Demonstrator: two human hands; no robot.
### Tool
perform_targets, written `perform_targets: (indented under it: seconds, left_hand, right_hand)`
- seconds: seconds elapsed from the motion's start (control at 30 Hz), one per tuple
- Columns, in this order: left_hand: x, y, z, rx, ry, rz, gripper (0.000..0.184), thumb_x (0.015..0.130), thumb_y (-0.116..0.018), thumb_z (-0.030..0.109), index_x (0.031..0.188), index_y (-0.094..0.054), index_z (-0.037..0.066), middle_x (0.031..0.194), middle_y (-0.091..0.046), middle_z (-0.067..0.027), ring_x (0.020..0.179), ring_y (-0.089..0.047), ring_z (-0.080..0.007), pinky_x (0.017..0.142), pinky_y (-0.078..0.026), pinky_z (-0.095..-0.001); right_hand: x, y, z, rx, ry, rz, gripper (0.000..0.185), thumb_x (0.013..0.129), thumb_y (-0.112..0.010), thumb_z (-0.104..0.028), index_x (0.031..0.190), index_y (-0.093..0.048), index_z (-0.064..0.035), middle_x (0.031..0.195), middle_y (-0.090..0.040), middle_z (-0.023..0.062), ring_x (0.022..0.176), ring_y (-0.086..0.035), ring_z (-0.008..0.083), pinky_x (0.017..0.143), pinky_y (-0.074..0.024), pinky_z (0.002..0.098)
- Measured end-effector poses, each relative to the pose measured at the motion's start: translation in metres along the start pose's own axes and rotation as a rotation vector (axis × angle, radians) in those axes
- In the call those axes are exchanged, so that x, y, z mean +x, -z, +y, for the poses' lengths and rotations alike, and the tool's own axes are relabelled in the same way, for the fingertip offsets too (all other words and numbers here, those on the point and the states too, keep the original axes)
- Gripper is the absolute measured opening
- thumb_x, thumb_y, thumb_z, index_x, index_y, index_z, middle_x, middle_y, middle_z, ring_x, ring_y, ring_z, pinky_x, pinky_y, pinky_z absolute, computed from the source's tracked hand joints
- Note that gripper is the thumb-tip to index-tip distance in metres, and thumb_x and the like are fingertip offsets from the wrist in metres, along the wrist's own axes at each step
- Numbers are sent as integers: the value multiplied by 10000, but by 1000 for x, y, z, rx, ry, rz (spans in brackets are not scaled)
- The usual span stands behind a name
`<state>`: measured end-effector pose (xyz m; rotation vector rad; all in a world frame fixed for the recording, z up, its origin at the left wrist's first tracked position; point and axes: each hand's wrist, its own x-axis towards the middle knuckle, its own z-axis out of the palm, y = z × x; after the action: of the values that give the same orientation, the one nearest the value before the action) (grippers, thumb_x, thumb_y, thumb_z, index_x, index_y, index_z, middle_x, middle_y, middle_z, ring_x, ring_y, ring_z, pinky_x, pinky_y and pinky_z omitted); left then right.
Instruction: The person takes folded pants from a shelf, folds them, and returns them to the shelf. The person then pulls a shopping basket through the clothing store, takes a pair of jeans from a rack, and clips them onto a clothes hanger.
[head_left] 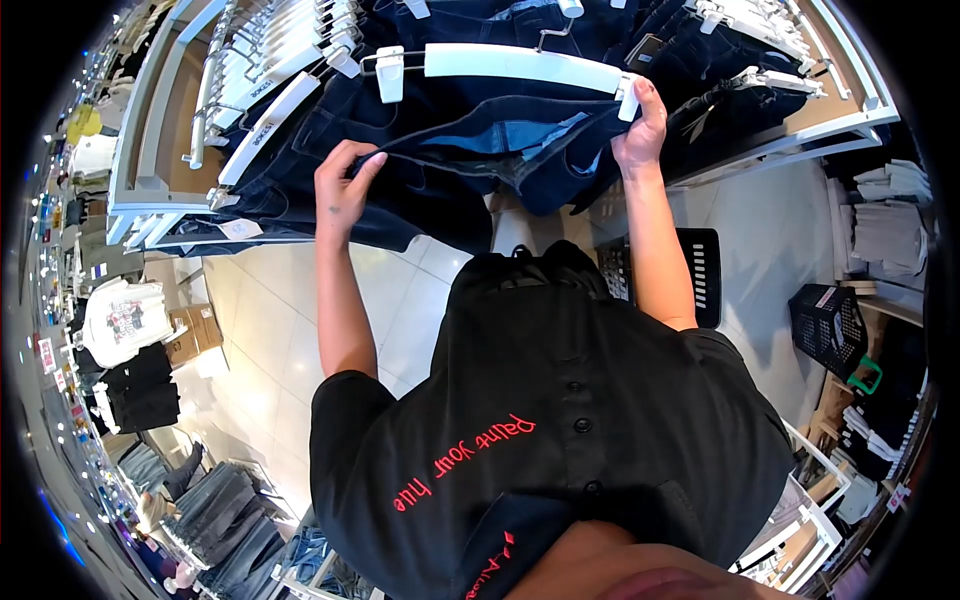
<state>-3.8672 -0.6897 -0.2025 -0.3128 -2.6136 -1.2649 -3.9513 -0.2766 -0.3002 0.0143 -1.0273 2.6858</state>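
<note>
Dark blue jeans (450, 150) hang at the top centre with their waistband spread, the lighter blue inside showing. My left hand (346, 190) pinches the waistband at its left end. At the other end, my right hand (641, 130) grips the white clip at the end of a white hanger (520, 66), with the corner of the waistband in that clip. The hanger's left clip (390, 75) has no waistband in it and sits above the jeans.
White hangers with dark jeans fill the rack (197, 120) at left and more hang at upper right. Black baskets (705, 275) stand on the tiled floor, another (828, 325) farther right. Folded clothes (215, 510) lie at lower left.
</note>
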Motion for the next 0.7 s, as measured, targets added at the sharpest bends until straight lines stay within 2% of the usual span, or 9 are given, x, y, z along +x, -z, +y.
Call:
perform_targets:
  seconds: [0.03,0.07,0.1,0.17,0.2,0.37,0.53,0.63,0.7]
  left_hand:
    - [-1,-7,3,-44,-12,-4,164,933,-800,91,945,-705,-42,872,-664,-85,805,-623,-173,743,-480,-270]
    - [-3,-15,6,-60,-7,1,152,932,-792,74,948,-702,-47,866,-654,-88,793,-612,-176,805,-512,-287]
    - [2,-24,0,-78,-153,3,137,932,-787,67,952,-709,-44,907,-685,-96,845,-660,-199,900,-542,-328]
    - [1,-46,11,-209,-148,51,116,929,-784,62,961,-726,-34,959,-720,-105,926,-708,-233,974,-548,-372]
    - [1,-57,14,-283,-138,28,96,932,-779,59,969,-740,-20,1002,-743,-113,1000,-732,-261,954,-550,-358]
    - [12,-115,52,-281,-192,-222,141,915,-808,104,933,-736,-16,850,-658,-85,771,-643,-191,706,-504,-302]
    - [17,-140,63,-284,-175,-313,171,927,-799,130,917,-716,-18,852,-663,-85,775,-634,-194,723,-503,-311]
    - [12,-132,55,-278,-125,-286,165,931,-795,128,915,-717,-17,848,-661,-85,772,-631,-190,719,-496,-301]
    - [6,-121,41,-255,-99,-244,138,929,-787,110,911,-722,-10,852,-663,-76,775,-627,-180,713,-486,-286]
  right_hand:
    - [-1,0,-3,-22,17,-19,232,1003,-735,-265,1043,-771,-39,942,-781,53,876,-712,117,852,-523,245]
    - [-2,0,-6,-21,21,-11,232,1003,-735,-265,1043,-771,-39,942,-781,53,876,-712,117,852,-523,245]
    - [-4,-2,-9,-81,31,-25,236,1014,-722,-259,1045,-771,-30,939,-779,57,871,-705,111,843,-519,240]
    - [-7,-1,-12,-203,50,-56,255,1029,-714,-244,1075,-777,-2,967,-785,68,873,-692,102,838,-512,241]
    - [-9,-3,-11,-248,68,-58,272,1027,-722,-253,1098,-780,4,989,-789,71,886,-693,102,846,-510,242]
    - [-14,-4,7,-327,105,-12,341,1010,-763,-256,1196,-769,30,1072,-794,86,937,-680,100,890,-499,241]
    - [-5,-3,2,-412,72,-33,400,1018,-746,-307,1222,-756,37,1118,-783,91,1021,-684,118,951,-498,267]
    - [-1,3,-6,-424,123,-97,437,1042,-721,-264,1351,-686,43,1097,-768,74,993,-673,102,919,-495,237]
    - [-7,0,-16,-376,132,-166,561,1038,-707,-268,1492,-573,33,1069,-743,54,952,-655,88,862,-490,203]
